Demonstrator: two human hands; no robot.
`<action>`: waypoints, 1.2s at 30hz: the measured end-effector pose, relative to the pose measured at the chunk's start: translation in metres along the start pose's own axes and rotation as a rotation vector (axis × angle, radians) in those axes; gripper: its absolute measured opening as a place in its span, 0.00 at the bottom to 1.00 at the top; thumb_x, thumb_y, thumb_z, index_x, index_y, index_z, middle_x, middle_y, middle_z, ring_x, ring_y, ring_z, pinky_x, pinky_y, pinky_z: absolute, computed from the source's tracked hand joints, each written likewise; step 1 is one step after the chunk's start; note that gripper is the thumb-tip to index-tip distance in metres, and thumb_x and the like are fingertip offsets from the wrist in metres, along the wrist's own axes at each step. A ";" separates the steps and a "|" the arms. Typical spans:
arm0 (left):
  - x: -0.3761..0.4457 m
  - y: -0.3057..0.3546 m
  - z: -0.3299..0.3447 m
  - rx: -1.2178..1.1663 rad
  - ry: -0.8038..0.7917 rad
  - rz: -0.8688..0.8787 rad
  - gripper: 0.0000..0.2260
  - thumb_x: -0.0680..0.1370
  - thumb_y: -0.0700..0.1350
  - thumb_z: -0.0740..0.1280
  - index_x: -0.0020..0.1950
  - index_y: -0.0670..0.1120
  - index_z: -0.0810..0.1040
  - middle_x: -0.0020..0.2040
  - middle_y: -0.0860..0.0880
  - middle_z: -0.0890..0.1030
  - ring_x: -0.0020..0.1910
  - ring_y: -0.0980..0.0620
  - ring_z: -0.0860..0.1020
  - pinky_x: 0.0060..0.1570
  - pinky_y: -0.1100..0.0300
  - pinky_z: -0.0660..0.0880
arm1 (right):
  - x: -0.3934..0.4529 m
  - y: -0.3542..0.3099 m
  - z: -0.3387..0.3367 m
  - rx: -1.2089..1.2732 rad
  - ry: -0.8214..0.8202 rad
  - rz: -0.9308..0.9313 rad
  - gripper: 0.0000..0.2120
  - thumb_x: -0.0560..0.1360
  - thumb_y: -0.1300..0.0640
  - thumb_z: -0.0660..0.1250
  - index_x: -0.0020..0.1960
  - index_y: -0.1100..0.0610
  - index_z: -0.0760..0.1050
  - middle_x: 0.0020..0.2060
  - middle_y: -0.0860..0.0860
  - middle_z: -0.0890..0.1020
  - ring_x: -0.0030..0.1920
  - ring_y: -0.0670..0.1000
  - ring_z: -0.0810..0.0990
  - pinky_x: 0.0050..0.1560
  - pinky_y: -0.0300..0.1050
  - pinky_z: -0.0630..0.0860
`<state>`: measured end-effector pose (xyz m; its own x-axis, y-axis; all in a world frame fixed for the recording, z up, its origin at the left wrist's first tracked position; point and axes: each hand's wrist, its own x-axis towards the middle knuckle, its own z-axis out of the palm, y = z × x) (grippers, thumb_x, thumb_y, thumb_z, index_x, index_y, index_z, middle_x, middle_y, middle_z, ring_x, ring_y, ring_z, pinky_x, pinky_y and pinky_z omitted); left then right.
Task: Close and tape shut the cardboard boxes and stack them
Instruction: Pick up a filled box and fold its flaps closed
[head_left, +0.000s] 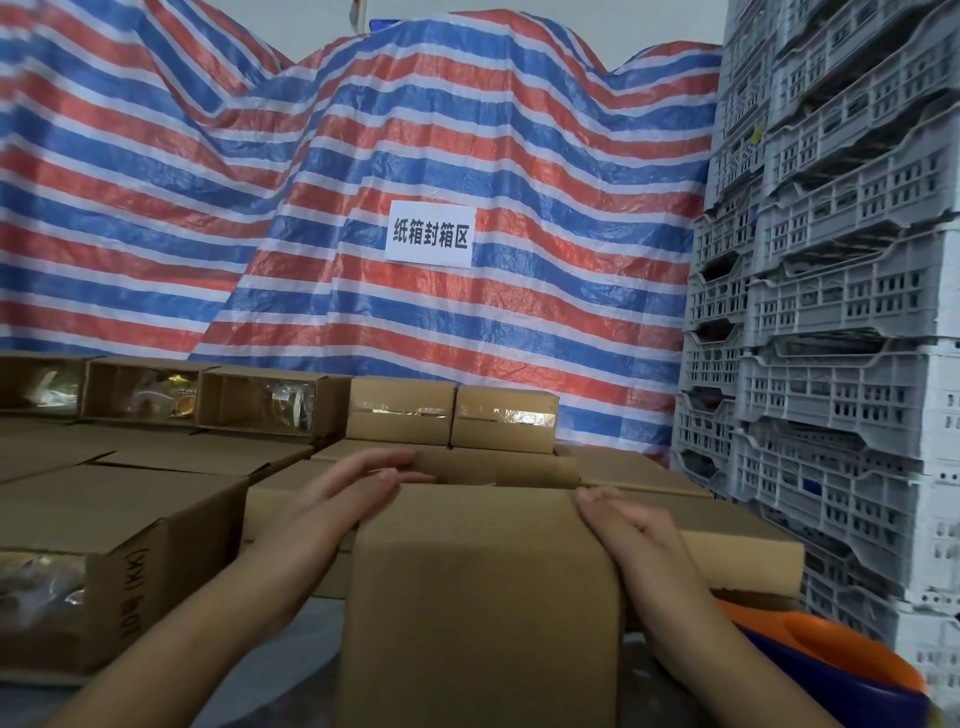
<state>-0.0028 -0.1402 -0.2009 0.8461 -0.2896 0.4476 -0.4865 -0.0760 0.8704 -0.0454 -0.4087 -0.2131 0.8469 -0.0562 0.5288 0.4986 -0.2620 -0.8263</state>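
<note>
— Striped red, white and blue tarpaulin (467, 156) fills the back, with a white paper sign (430, 234) stuck on it. What sits in front?

— One cardboard box (483, 597), nearest the camera at centre bottom, its near flap folded down over the top. Both hands are on it.

— How do the hands lie?

— The left hand (358, 480) rests on the box's upper left corner, fingers fairly straight and reaching over the far edge. The right hand (618, 519) presses on the upper right corner, fingers bent over the flap edge. Neither holds anything else.

— And around it?

— Just behind are more brown cartons; two taped boxes (452, 418) stand side by side further back. To the left, open boxes (208, 400) lie on their sides and show shiny wrapped goods inside. Another carton (104, 571) at lower left bears handwriting. On the right rises a stack of grey plastic crates (841, 312), and an orange and blue object (831, 660) sits at lower right.
</note>
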 end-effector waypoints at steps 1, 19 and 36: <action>-0.004 0.001 0.001 -0.046 -0.004 0.003 0.15 0.76 0.52 0.63 0.62 0.56 0.79 0.58 0.54 0.83 0.56 0.55 0.81 0.55 0.54 0.74 | 0.001 0.002 0.000 0.019 0.014 0.024 0.16 0.71 0.40 0.66 0.48 0.47 0.86 0.46 0.48 0.86 0.49 0.50 0.84 0.48 0.44 0.75; -0.008 0.000 0.005 -0.140 0.090 -0.026 0.29 0.74 0.40 0.68 0.69 0.64 0.68 0.67 0.61 0.75 0.65 0.56 0.74 0.66 0.48 0.71 | 0.010 0.008 -0.004 0.453 -0.102 0.127 0.31 0.63 0.61 0.76 0.63 0.41 0.75 0.52 0.40 0.86 0.51 0.45 0.85 0.40 0.36 0.81; -0.010 -0.003 0.004 0.067 0.202 -0.006 0.09 0.78 0.39 0.65 0.50 0.50 0.85 0.48 0.54 0.85 0.48 0.60 0.81 0.51 0.60 0.73 | 0.001 0.005 0.001 0.118 0.061 0.133 0.12 0.78 0.59 0.67 0.47 0.42 0.84 0.45 0.41 0.85 0.51 0.51 0.82 0.43 0.46 0.75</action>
<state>-0.0108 -0.1410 -0.2086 0.8722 -0.0926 0.4802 -0.4890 -0.1422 0.8606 -0.0423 -0.4088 -0.2169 0.8961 -0.1418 0.4207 0.4038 -0.1336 -0.9051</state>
